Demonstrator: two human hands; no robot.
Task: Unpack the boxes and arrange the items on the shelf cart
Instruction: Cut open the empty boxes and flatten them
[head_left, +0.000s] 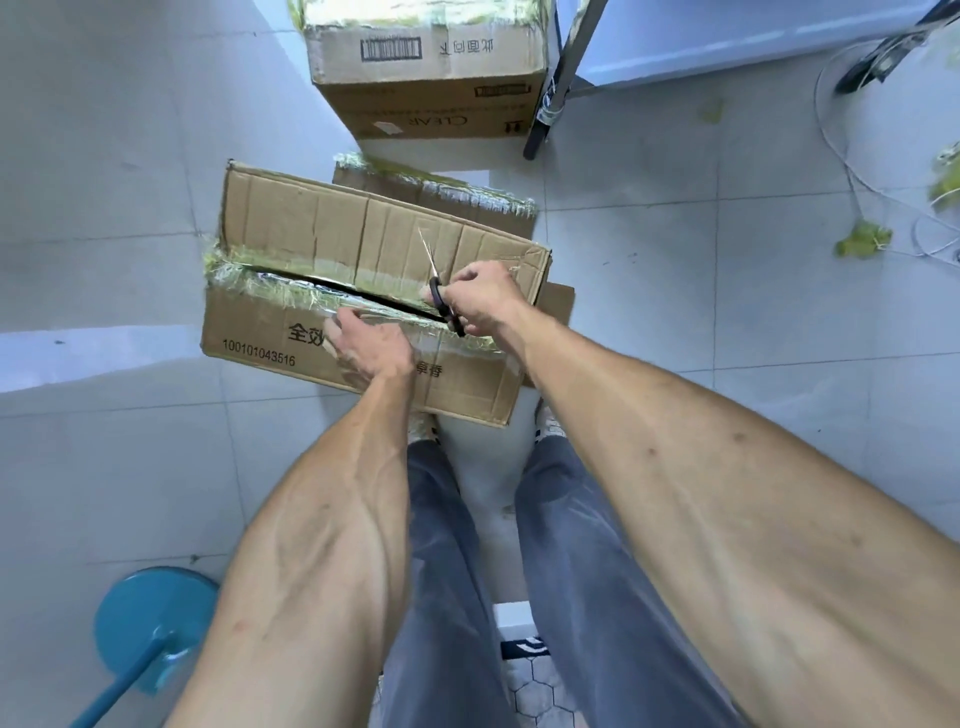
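Note:
A taped cardboard box (322, 239) lies on the floor in front of my legs, its top seam slit open along a dark gap. My right hand (485, 296) grips black-handled scissors (440, 293), blades pointing up over the far flap at the seam's right end. My left hand (366, 340) rests on the near flap, fingertips at the edge of the gap. A second box (441, 189) lies behind it, and a third box (431, 78) stands farther back. The shelf cart's metal leg (558, 88) and lower shelf (727, 36) are at the top right.
Scraps of cut tape (862, 240) and a thin white cord (841, 150) litter the tiles to the right. A blue stool base (156, 618) stands at the lower left. A cart wheel (872, 65) shows at the top right.

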